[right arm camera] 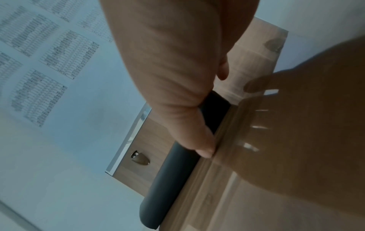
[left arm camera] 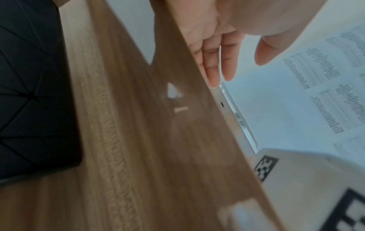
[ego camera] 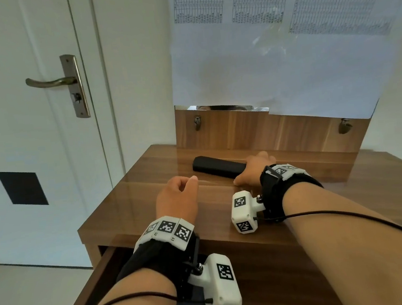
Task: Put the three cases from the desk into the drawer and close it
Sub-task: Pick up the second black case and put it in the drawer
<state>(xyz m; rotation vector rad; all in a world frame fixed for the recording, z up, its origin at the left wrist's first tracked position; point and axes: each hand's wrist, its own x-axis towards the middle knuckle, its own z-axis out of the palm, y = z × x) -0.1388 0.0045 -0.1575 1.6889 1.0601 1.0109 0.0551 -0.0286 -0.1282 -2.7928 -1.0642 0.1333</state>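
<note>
Fingers of the right hand (ego camera: 252, 171) wrap one end of the long black matte case (ego camera: 218, 166) lying on the glossy wooden bench (ego camera: 132, 207); left hand (ego camera: 177, 198) hovers loosely curled, empty. Best lift it level toward the open wooden drawer (ego camera: 101, 270).

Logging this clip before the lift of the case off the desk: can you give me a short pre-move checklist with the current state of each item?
1. Right hand has a grip on the case: ok, thumb on the near side, fingers over the far side at its right end.
2. Case flat on the desk: ok.
3. Drawer open: ok, pulled out below the desk's front edge.
4. Room in the drawer: cannot tell; a dark patterned case already lies inside, the rest is hidden.
5. Left hand out of the way: ok, it holds nothing, left of the case.
6. Other cases left on the desk: none visible.
</note>
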